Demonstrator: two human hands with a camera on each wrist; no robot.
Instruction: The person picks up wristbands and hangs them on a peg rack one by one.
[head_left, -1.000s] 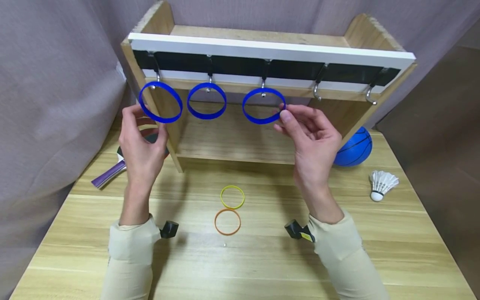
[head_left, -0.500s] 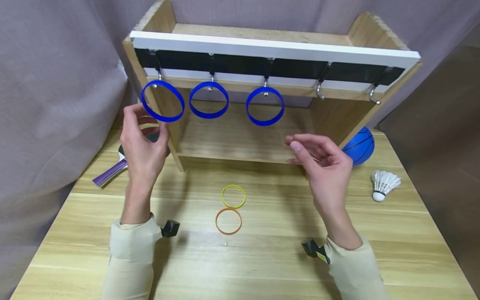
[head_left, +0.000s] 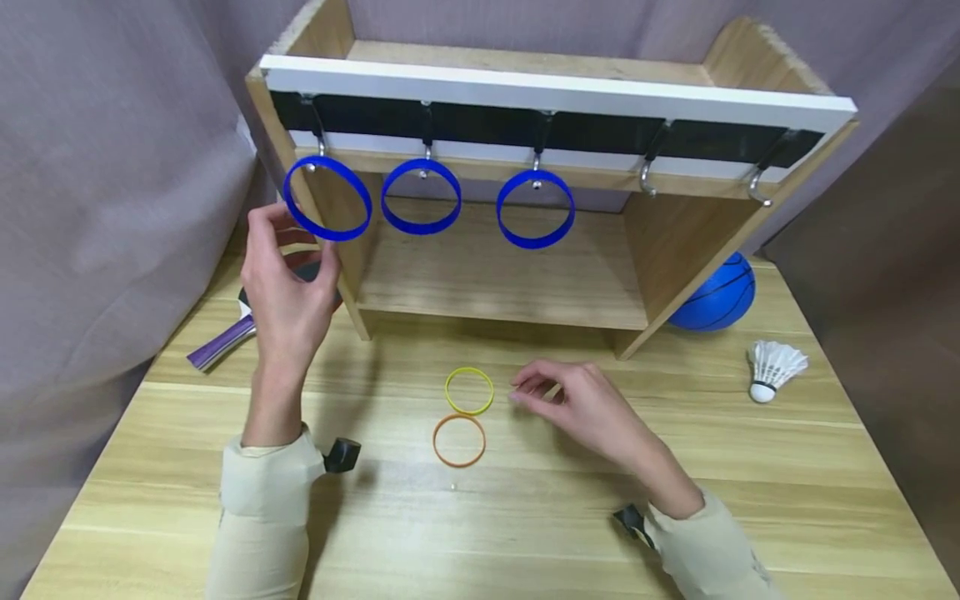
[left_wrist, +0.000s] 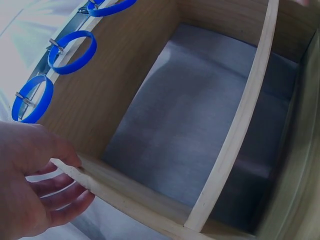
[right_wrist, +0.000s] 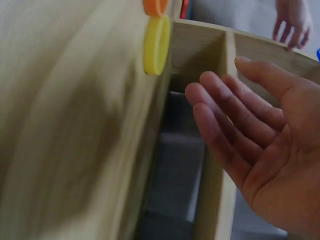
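In the head view my left hand (head_left: 288,279) grips the left side panel of a wooden shelf (head_left: 495,304). The left wrist view has the thumb on the panel's inner face and the fingers round the outside. Three blue rings hang from hooks along the shelf's front: the left ring (head_left: 341,236), the middle ring (head_left: 422,227) and the right ring (head_left: 534,243). My right hand (head_left: 581,408), fingers loosely bent and holding nothing, is low over the table, just right of a yellow ring (right_wrist: 150,55). An orange ring (right_wrist: 156,7) lies against the yellow one, nearer me.
Two bare hooks, one (head_left: 647,179) and another (head_left: 759,187), are at the rail's right. A purple-handled table tennis paddle (head_left: 222,343) lies behind my left hand. A blue ball (head_left: 716,296) and a shuttlecock (head_left: 776,367) sit to the right of the shelf. Grey curtain surrounds the table.
My right hand has let go of the right blue ring, which now hangs on its hook, and has come down beside the yellow ring. The left hand keeps its grip on the shelf.
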